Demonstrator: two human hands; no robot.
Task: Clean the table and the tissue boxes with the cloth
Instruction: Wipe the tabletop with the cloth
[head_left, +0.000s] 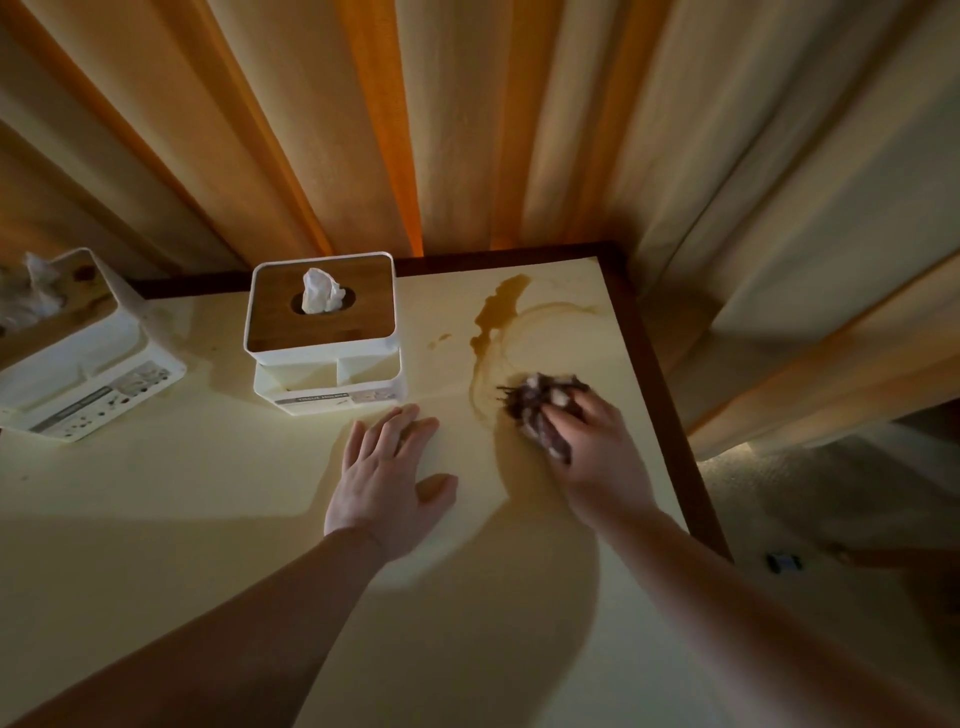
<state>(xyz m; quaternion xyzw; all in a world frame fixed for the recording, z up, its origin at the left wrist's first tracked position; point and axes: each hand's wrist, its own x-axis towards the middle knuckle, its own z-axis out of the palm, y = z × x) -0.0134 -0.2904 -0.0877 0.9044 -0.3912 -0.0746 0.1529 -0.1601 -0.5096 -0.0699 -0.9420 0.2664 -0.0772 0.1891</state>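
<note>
Head view: right hand (587, 447) fingers clamp the cloth (540, 408); left hand (387, 480) fingers spread; box (324, 338) label seemingly "TISSUE HOLDER".

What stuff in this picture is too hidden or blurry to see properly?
- Left tissue box, head view: cut off by the left edge and dim.
- Label on the middle tissue box: print too small to read fully.
- Cloth: bunched and blurred, partly under the right hand.
- Table under the left hand and under the cloth: covered.
- Small dark thing on the floor: too small and dim to name.
</note>
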